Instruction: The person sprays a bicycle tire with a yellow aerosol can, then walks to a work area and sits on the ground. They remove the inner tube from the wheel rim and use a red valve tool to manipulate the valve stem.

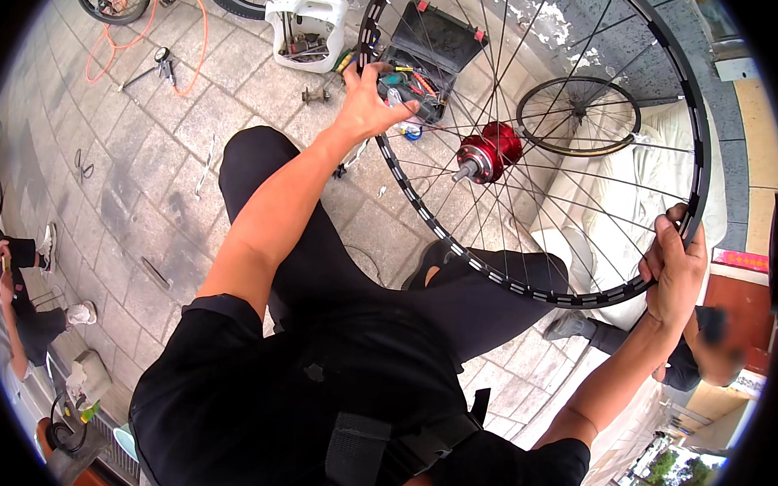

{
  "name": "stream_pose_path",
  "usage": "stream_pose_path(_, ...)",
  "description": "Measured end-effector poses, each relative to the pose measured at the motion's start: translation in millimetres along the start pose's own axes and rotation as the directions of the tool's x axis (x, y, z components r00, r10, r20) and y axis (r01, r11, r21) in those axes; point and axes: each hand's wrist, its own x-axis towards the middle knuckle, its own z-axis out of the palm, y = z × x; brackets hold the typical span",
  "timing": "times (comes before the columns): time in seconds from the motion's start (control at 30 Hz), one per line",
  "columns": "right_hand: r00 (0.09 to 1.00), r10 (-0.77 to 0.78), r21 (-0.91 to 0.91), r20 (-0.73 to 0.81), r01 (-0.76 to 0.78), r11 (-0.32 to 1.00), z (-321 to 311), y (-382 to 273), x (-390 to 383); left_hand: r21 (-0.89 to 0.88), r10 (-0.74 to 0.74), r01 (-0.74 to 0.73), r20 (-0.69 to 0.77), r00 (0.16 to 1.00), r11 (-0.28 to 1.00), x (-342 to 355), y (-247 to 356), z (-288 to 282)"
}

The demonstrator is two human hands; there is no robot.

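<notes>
Holding up the spoked wheel [501,147] above the lap, the person has one hand on either side of its rim. The left hand [367,103] wraps its fingers over the rim on the wheel's left side, thumb stretched out toward the spokes. The right hand [679,271] curls its fingers round the rim at the wheel's lower right. A red hub [490,152] sits at the wheel's centre.

Behind the wheel's upper left is an open black toolbox [437,41] of mixed tools, partly covered by the rim and the left hand. Behind the wheel's upper right, the spokes cross in front of a smaller wheel [614,150], which rests against a white cover [652,189]. The person's right leg [499,313] lies under the wheel's lower edge.

Left of the wheel, a loose metal hub [315,95] lies on the paving [209,79], with a white container [336,19] of parts beyond it. Farther left of the wheel are an orange hose [206,28] and a gauge [162,55]. Other people are well off to the wheel's left and just beyond its lower right.
</notes>
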Motion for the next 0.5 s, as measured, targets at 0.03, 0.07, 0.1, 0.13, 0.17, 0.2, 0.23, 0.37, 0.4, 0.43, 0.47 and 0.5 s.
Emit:
stream_pose_path(0.03,1.0,0.006,0.0,-0.001,-0.006,1.0,-1.6,1.5,0.2,0.063,0.035,-0.034,-0.01,0.999,0.997,-1.6,-4.7,3.8)
stream_pose_path(0.07,1.0,0.01,-0.002,-0.006,-0.01,1.0,-3.8,3.2,-0.5,0.122,0.073,-0.07,-0.016,0.997,0.99,-2.7,-14.4,12.6)
stream_pose_path(0.1,1.0,0.014,-0.002,-0.007,-0.014,1.0,-5.2,4.6,-0.7,0.183,0.11,-0.104,-0.023,0.994,0.978,-3.9,-24.9,20.7)
stream_pose_path(0.13,1.0,0.024,0.005,-0.001,-0.024,1.0,-5.5,4.1,-0.5,0.203,0.166,-0.152,-0.051,0.985,0.967,-3.5,-35.3,27.7)
stream_pose_path(0.17,0.999,0.034,0.002,-0.007,-0.034,0.999,-6.2,5.8,-0.4,0.202,0.147,-0.133,-0.056,0.988,0.97,-4.8,-35.2,31.5)
stream_pose_path(0.2,0.999,0.043,-0.002,-0.012,-0.043,0.999,-6.7,7.3,0.0,0.201,0.128,-0.114,-0.062,0.99,0.973,-5.8,-34.7,35.9)
stream_pose_path(0.23,0.999,0.052,-0.005,-0.018,-0.052,0.999,-7.0,7.7,0.6,0.199,0.11,-0.094,-0.068,0.992,0.976,-6.8,-34.4,39.5)
stream_pose_path(0.37,0.996,0.09,0.022,0.025,-0.091,0.996,-5.8,16.4,11.2,0.286,0.149,-0.121,-0.078,0.986,0.951,-8.3,-45.4,42.0)
stream_pose_path(0.4,0.994,0.103,0.018,0.03,-0.103,0.995,-8.4,18.5,12.7,0.283,0.14,-0.119,-0.054,0.989,0.952,-8.4,-43.8,43.9)
stream_pose_path(0.43,0.994,0.109,0.012,0.017,-0.109,0.994,-11.1,18.8,13.8,0.281,0.131,-0.117,-0.031,0.991,0.952,-8.4,-42.2,45.4)
stream_pose_path(0.47,0.993,0.117,0.008,0.005,-0.117,0.993,-13.6,20.5,14.6,0.197,0.093,-0.089,-0.009,0.996,0.976,-5.7,-44.2,41.9)
stream_pose_path(0.5,0.992,0.125,0.005,-0.008,-0.125,0.992,-16.6,22.6,15.6,0.113,0.057,-0.058,0.016,0.998,0.992,-0.9,-48.8,34.9)
